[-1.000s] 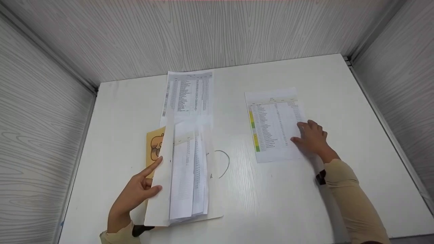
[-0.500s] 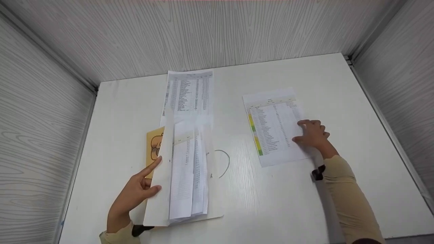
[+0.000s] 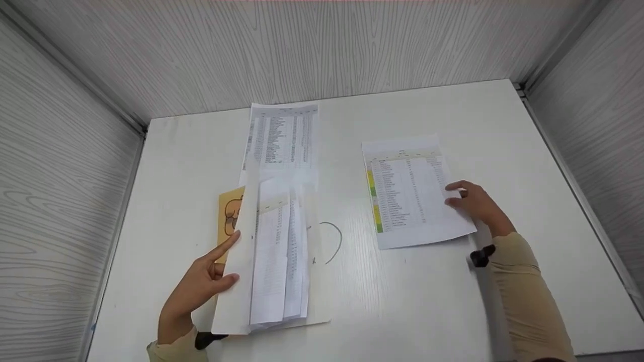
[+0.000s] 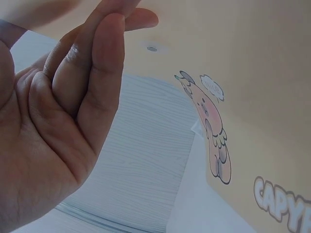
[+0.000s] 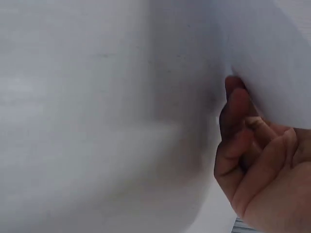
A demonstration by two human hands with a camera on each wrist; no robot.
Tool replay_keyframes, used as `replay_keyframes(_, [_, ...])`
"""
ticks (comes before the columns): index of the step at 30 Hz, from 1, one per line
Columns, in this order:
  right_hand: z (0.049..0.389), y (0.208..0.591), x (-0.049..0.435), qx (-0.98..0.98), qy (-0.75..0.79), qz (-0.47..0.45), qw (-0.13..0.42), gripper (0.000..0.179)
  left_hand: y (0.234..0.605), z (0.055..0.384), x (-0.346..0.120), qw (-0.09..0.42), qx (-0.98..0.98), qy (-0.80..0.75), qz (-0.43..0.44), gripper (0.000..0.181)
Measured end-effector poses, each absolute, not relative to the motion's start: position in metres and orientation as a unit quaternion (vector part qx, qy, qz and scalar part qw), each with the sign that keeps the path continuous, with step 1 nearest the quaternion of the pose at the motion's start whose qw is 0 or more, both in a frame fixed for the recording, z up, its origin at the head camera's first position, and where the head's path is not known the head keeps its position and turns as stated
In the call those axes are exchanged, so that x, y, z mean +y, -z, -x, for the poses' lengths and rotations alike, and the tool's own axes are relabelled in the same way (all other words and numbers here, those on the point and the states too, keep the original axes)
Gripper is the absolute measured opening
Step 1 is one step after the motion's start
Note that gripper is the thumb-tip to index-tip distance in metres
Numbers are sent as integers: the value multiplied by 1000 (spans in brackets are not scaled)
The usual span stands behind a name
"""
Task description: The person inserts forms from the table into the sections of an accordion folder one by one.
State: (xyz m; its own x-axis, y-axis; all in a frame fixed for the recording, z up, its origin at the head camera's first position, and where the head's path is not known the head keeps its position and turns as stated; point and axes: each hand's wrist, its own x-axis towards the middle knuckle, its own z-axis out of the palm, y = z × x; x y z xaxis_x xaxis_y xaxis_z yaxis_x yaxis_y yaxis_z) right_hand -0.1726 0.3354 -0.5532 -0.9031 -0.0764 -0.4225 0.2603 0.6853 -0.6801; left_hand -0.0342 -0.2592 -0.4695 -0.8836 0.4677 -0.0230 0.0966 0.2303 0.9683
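Note:
My left hand (image 3: 198, 284) holds the left cover of an open folder (image 3: 234, 304), thumb and index finger on its white inner face and other fingers curled behind. The left wrist view shows the folder's yellow outside (image 4: 262, 97) with a cartoon animal and partly cut-off lettering. Inside the folder lie several printed papers (image 3: 271, 281). Over on the right, my right hand (image 3: 475, 203) pinches the right edge of a printed sheet (image 3: 402, 196) with yellow and green marks. That sheet's lower right corner is lifted off the table; its underside (image 5: 277, 58) shows in the right wrist view.
Another printed sheet (image 3: 284, 138) extends beyond the folder's top toward the back wall (image 3: 322, 50). A curved dark line (image 3: 339, 241) is on the white table (image 3: 382, 311) beside the folder. Wood-grain panels (image 3: 55, 191) enclose the table's sides.
My right hand has shifted slightly right, its fingers now pinching the sheet's edge. The sheet has turned a little and its lower right corner has risen. The left hand and folder stay nearly still.

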Motion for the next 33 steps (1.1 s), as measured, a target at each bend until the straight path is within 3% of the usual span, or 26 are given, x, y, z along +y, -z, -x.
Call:
replay_keyframes(15, [133,560,348,748,607,43,267,73,465,34,-258,169,769,-591,-176,77])
replay_keyframes(33, [111,528,288,745,633,79,195,75,459,33,-262,163,778,-581,-172,77])
